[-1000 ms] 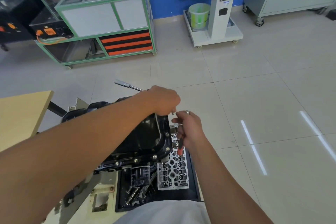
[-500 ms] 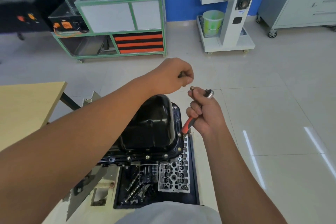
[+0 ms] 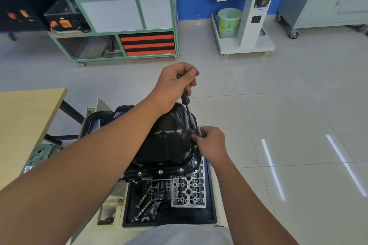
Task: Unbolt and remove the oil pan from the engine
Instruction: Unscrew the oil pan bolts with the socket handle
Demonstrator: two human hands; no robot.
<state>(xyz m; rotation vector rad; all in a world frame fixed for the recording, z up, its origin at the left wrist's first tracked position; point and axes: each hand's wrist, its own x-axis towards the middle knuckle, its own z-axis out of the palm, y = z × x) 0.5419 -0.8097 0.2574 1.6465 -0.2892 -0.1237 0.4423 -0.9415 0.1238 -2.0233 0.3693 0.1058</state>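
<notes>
The black oil pan (image 3: 169,137) sits upturned on the engine, several bolts showing along its near flange (image 3: 159,171). My left hand (image 3: 175,83) is closed around the black handle of a socket wrench (image 3: 187,105), whose shaft slants down to the pan's right flange. My right hand (image 3: 211,141) pinches the wrench's lower end at that flange. The socket tip is hidden by my fingers.
A black tray (image 3: 209,215) below the engine holds a cylinder head (image 3: 189,191), a camshaft and small parts. A wooden table (image 3: 25,121) stands at the left. A green-framed cabinet (image 3: 123,26) and a white machine stand (image 3: 247,26) are across the tiled floor.
Both hands came back down from above the pan. My left hand now grips the wrench handle, and my right hand has dropped to the pan's right flange.
</notes>
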